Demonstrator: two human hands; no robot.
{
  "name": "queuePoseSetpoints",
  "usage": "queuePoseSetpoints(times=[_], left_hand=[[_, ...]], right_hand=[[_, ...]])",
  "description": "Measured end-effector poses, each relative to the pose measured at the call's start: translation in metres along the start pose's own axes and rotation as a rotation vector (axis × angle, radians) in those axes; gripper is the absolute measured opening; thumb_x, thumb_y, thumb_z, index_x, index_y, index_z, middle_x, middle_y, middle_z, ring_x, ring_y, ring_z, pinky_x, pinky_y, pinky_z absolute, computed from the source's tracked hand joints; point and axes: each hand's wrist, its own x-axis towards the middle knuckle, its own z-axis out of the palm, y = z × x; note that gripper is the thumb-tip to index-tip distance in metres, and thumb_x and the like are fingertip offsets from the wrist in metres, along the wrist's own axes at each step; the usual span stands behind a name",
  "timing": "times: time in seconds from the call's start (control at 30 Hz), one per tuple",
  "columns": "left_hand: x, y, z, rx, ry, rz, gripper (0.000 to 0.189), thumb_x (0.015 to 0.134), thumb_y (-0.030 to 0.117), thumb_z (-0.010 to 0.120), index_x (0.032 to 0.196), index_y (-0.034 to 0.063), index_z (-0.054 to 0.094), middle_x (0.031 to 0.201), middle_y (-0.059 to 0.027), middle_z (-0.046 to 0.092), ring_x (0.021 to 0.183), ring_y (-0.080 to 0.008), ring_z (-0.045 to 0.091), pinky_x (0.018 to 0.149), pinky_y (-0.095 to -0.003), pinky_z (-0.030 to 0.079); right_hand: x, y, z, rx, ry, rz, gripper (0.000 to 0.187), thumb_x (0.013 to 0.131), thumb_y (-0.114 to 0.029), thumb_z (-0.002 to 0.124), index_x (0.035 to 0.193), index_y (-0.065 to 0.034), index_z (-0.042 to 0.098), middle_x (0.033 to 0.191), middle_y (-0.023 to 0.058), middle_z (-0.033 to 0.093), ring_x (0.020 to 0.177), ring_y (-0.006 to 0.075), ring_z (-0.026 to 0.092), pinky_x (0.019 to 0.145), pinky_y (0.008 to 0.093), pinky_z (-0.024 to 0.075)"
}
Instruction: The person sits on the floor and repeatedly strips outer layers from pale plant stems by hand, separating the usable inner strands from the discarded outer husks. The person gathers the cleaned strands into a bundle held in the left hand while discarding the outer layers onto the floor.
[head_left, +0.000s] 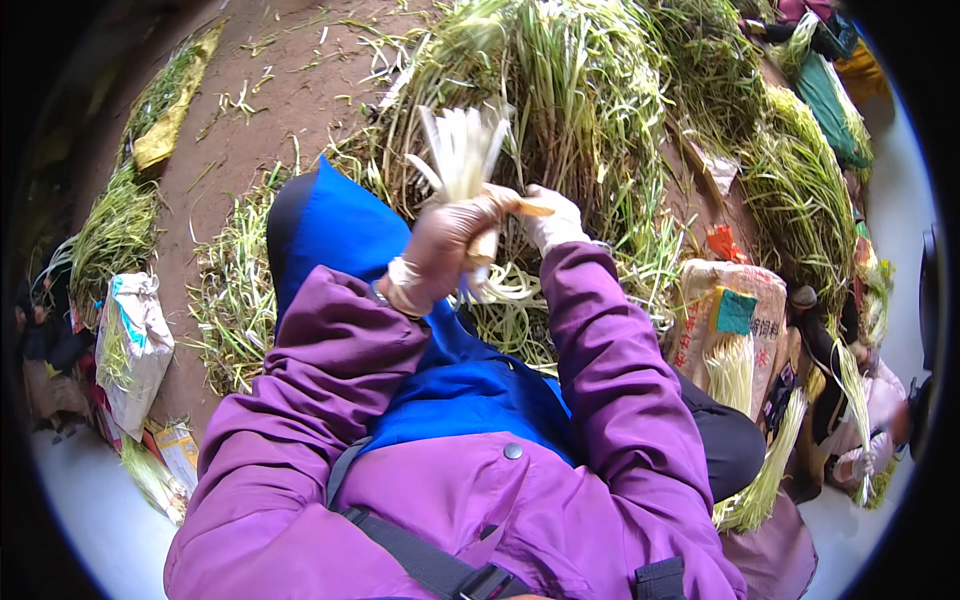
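My left hand (450, 244), in a thin, stained glove, is closed around a bundle of white plant stalks (460, 154). Their pale ends fan out above the fist, and a short yellowish part (484, 247) shows below it. Close beside it on the right is my gloved right hand (553, 219), its fingers bent and partly hidden. Between the hands sticks out a tan, pointed piece (535, 208); whether it is a strip or a glove tip is unclear. Beneath them, loose pale strands (510, 289) lie by the blue apron (465, 397).
A large heap of leafy green stalks (555, 97) rises in front. Trimmings (232, 300) cover the ground at left. A printed sack (772, 300) at right carries a yellow-green sponge (733, 310) and a pale stalk bundle (729, 371). Another person's gloved hand (862, 463) holds stalks at far right.
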Motion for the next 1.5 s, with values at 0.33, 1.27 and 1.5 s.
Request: queuePoseSetpoints(times=[0.33,1.27,1.5], left_hand=[[0.01,-0.017,0.003,0.19,-0.018,0.031,0.019,0.089,0.018,0.064,0.099,0.0012,0.064,0.058,0.0005,0.055,0.041,-0.0054,0.044,0.037,-0.0202,0.034],[0.012,-0.027,0.013,-0.041,-0.161,-0.175,0.02,0.089,0.023,0.062,0.095,0.005,0.066,0.06,0.0047,0.049,0.045,-0.0043,0.034,0.042,-0.0196,0.025],[0.008,-0.028,0.029,-0.097,-0.051,-0.005,0.022,0.09,0.013,0.059,0.104,-0.0029,0.066,0.054,0.0038,0.05,0.041,-0.0043,0.037,0.039,-0.0199,0.029]], right_hand=[[-0.052,0.055,-0.053,0.898,-0.196,0.006,0.028,0.084,-0.018,0.069,0.107,-0.0033,0.065,0.089,0.001,0.067,0.078,0.0103,0.056,0.075,0.0239,0.0445],[-0.184,-0.008,-0.113,0.871,-0.363,-0.059,0.04,0.082,-0.021,0.071,0.117,-0.0031,0.061,0.099,0.0041,0.066,0.09,0.0104,0.058,0.082,0.0258,0.0449],[-0.144,-0.034,-0.083,1.738,-0.09,-0.01,0.016,0.088,-0.01,0.063,0.102,-0.0029,0.062,0.089,0.0025,0.066,0.076,0.01,0.061,0.07,0.0232,0.0495]])
